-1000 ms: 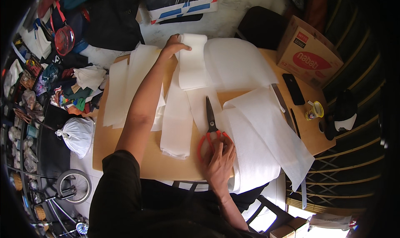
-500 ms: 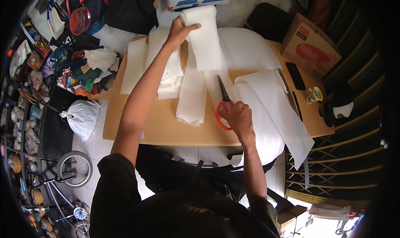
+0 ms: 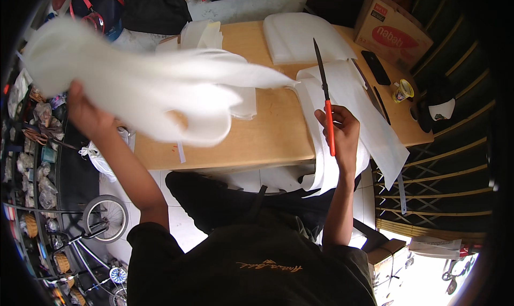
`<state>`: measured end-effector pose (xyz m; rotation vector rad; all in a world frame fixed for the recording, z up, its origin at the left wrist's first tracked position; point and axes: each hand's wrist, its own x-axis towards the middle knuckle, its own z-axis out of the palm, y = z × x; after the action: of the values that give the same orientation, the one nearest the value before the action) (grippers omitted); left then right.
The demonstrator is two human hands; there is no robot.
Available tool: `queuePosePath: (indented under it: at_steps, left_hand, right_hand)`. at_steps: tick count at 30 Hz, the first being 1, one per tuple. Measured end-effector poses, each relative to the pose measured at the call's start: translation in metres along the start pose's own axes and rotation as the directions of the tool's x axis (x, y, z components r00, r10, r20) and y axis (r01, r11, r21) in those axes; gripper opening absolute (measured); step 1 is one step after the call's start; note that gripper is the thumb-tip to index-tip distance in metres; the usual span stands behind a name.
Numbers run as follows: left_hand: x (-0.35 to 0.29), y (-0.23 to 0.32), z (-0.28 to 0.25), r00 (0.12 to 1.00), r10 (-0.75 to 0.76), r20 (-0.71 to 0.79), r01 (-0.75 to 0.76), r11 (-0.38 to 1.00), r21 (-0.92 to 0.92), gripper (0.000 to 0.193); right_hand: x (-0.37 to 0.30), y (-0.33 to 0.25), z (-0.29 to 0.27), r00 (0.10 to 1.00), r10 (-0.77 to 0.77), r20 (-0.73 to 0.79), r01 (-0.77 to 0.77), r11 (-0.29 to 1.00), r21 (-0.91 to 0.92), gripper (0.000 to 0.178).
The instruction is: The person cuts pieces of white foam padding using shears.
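- Your left hand (image 3: 88, 113) is up past the worktop's left edge, fingers clamped on a bundle of white sheets (image 3: 144, 75).
- Bundle is raised, its loose ends fanned out to the right over the worktop (image 3: 273, 137). It's blurred, so I can't count layers or see exactly how your far fingers wrap it.
- Your right hand (image 3: 344, 132) has the scissors (image 3: 330, 126): thumb and fingers nearly closed on the red handles, dark blades pointing up and away from you, clear of the bundle. You see them edge-on; can't tell if the blades are slightly apart.
- Below your right hand, a white draped sheet (image 3: 348, 89) hangs over the worktop's near edge.
- A white stack (image 3: 305, 38) lies flat at the far side.
- Right end: black phone (image 3: 376, 67), yellow cup (image 3: 402, 90) near it, cardboard carton (image 3: 393, 30) behind.
- Bicycle wheel (image 3: 105, 218) stands on the floor, left of you.
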<state>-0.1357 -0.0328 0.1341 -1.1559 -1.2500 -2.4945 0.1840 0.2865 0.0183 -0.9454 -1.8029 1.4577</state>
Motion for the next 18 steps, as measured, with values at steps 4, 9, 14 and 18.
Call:
queuePosePath:
  at_steps: [4, 9, 14, 18]
  left_hand:
    - [-0.016, 0.049, -0.005, 0.948, 0.153, 0.28, -0.156, 0.988, -0.014, 0.031]
    - [-0.064, 0.086, 0.057, 0.903, -0.027, 0.428, 0.376, 0.53, -0.76, 0.025]
    - [-0.096, 0.084, 0.055, 0.816, 0.078, 0.572, 0.533, 0.28, -0.798, 0.03]
    - [-0.12, 0.052, 0.047, 0.797, -0.079, 0.599, 0.569, 0.431, -0.7, 0.035]
  right_hand:
    - [0.017, 0.017, 0.019, 0.971, -0.232, -0.051, 0.221, 0.961, -0.164, 0.038]
    - [0.03, 0.032, 0.06, 0.966, -0.249, 0.064, 0.255, 0.894, -0.368, 0.034]
    - [0.038, 0.047, 0.066, 0.952, -0.278, 0.13, 0.306, 0.831, -0.464, 0.032]
    - [0.043, 0.052, 0.06, 0.953, -0.287, 0.096, 0.284, 0.742, -0.607, 0.037]
